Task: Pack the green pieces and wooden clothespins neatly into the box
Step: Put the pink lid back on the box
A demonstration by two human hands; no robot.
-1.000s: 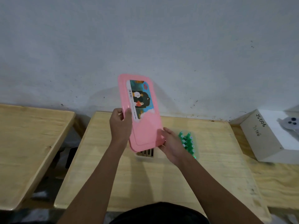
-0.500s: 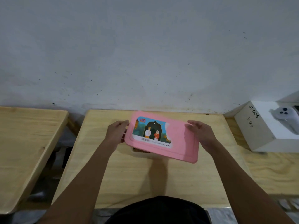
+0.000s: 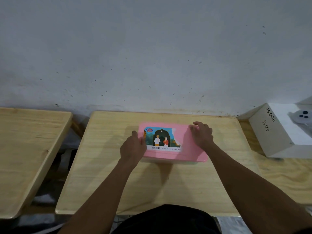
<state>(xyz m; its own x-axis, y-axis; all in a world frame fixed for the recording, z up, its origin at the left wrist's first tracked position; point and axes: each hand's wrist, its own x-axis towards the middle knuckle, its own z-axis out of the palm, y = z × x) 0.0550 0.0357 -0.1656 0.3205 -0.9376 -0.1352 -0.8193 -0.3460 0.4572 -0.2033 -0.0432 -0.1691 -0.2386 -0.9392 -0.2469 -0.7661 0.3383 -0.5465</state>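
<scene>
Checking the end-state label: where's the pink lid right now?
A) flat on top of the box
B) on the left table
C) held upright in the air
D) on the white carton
A: the pink lid lies flat over the box on the middle table. The left hand holds its left edge and the right hand rests on its right part.

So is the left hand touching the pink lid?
Touching. The head view shows the left hand lying over the left edge of the pink lid, covering part of that edge, with no gap between them.
</scene>
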